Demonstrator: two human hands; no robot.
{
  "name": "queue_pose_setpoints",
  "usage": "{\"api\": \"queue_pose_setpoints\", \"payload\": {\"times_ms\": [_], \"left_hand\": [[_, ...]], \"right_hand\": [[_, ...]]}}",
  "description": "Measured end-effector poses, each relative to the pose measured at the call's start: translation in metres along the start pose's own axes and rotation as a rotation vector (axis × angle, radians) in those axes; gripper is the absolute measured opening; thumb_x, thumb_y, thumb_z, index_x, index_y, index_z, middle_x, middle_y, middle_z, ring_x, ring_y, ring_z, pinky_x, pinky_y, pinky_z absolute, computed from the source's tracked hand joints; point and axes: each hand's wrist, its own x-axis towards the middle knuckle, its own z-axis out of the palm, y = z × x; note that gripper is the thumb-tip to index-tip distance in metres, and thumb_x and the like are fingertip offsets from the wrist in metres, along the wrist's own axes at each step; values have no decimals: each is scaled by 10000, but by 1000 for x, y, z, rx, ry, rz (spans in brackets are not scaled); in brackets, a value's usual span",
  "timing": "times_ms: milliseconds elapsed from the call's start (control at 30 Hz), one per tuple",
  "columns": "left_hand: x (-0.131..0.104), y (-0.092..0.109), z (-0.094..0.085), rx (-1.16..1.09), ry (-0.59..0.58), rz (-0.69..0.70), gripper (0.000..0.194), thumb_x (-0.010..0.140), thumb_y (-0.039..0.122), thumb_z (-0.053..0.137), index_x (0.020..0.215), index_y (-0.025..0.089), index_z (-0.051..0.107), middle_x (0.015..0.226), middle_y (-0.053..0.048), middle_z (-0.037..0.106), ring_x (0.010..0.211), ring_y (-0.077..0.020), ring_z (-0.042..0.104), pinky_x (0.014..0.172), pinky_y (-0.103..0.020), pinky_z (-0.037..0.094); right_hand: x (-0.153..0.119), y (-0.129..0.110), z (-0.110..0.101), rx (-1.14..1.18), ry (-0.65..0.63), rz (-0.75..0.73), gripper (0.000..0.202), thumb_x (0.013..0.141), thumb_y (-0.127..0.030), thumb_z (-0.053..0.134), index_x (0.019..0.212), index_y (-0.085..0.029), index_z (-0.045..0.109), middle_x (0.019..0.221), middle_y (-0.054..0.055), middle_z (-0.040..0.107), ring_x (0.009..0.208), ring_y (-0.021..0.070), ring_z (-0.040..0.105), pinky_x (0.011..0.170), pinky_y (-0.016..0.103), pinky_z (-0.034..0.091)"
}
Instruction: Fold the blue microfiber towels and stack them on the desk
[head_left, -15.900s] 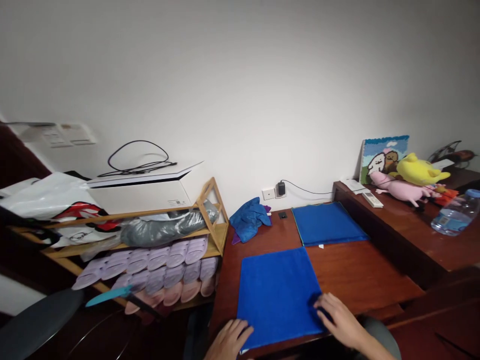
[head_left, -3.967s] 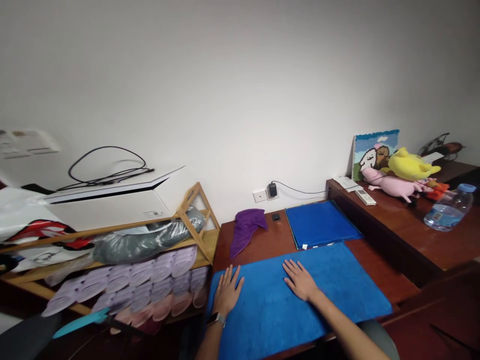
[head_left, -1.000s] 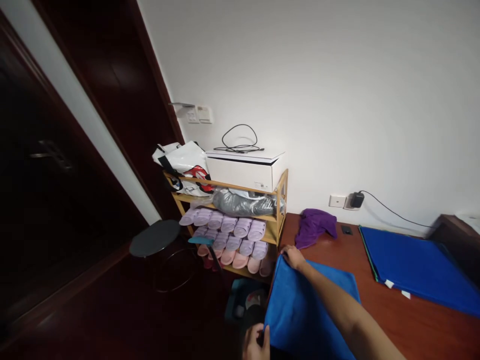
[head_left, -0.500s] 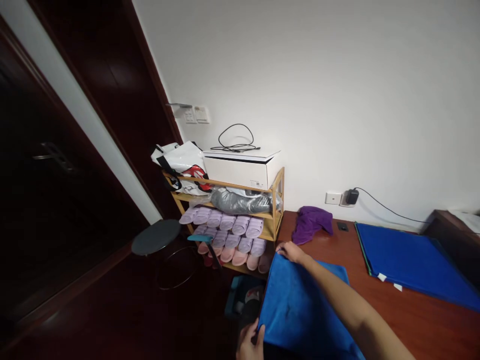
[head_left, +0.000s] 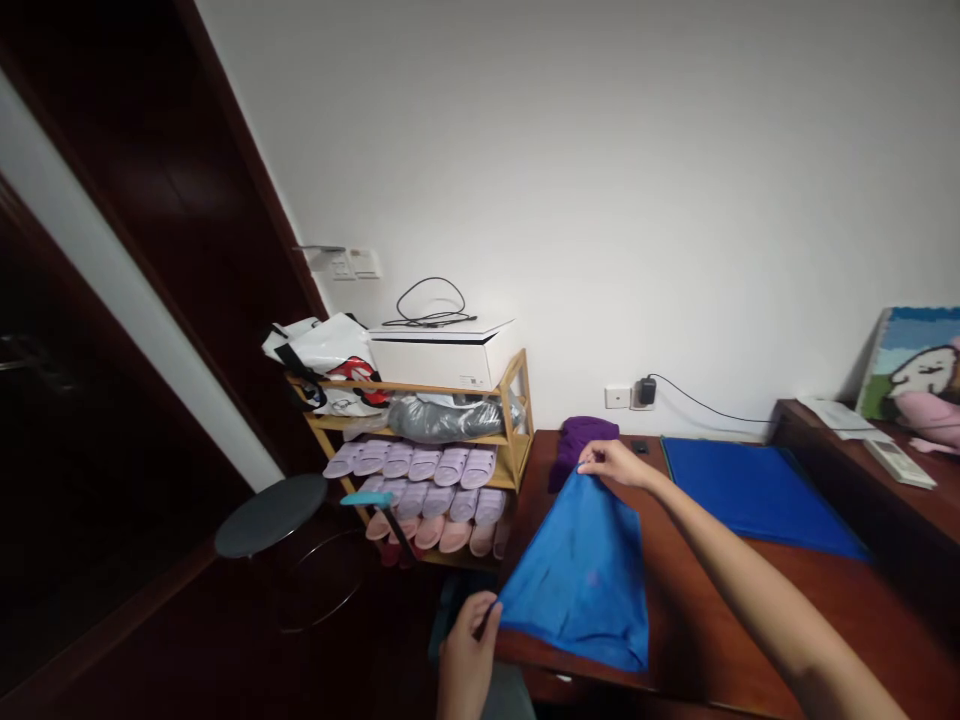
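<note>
A blue cloth (head_left: 581, 575) is stretched between my two hands above the left end of the reddish-brown desk (head_left: 705, 620). My right hand (head_left: 611, 463) pinches its upper corner, close to a crumpled purple cloth (head_left: 581, 440). At the desk's left edge, my left hand (head_left: 472, 630) pinches the lower left corner. The cloth hangs between them, its lower right part slack. Farther right on the desk lies a flat, darker blue cloth (head_left: 757, 495).
Left of the desk stands a wooden rack (head_left: 517, 460) with lilac and pink slippers, a white box (head_left: 435, 360) and a bag (head_left: 337, 360). A dark round stool (head_left: 271, 515) is beside it. A raised shelf at right holds a picture (head_left: 915, 370).
The blue cloth has been lifted and pulled taut along its left side, its far corner raised in my right hand. The view has turned right, bringing in the picture.
</note>
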Motion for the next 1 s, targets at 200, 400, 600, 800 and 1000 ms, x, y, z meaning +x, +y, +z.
{"api": "queue_pose_setpoints", "payload": {"times_ms": [200, 400, 600, 800, 1000], "left_hand": [[31, 105, -6, -84, -56, 188, 446, 775, 684, 716, 877, 255, 783, 900, -54, 838, 899, -279, 808, 865, -382, 662], [40, 193, -18, -257, -236, 309, 363, 750, 593, 794, 819, 238, 775, 876, -59, 836, 870, -276, 803, 858, -409, 667], [18, 237, -4, -343, -390, 312, 308, 757, 539, 808, 815, 238, 786, 948, -72, 829, 887, -266, 788, 851, -407, 662], [-15, 244, 37, -423, -699, 298, 325, 804, 524, 797, 824, 200, 829, 994, -104, 785, 901, -246, 759, 809, -357, 645], [-16, 165, 69, -454, -604, 134, 440, 729, 609, 838, 825, 179, 836, 947, -103, 782, 870, -245, 754, 793, -336, 633]], "right_hand": [[-61, -25, -84, 108, 234, 45, 507, 770, -667, 783, 898, -179, 736, 802, 18, 718, 760, 170, 640, 726, 303, 517], [-123, -55, -132, 62, 489, 29, 527, 779, -684, 781, 928, -179, 747, 828, 45, 734, 752, 180, 650, 714, 321, 550], [-168, -73, -158, 73, 715, 44, 533, 757, -685, 808, 946, -189, 761, 812, 50, 741, 693, 185, 657, 610, 308, 569], [-175, -68, -169, -150, 814, 121, 502, 843, -675, 729, 1008, -202, 768, 756, 32, 743, 524, 157, 617, 543, 298, 519], [-97, -12, -117, -236, 515, 169, 255, 950, -462, 639, 1002, -229, 730, 912, 66, 787, 715, 216, 729, 784, 367, 575]]}}
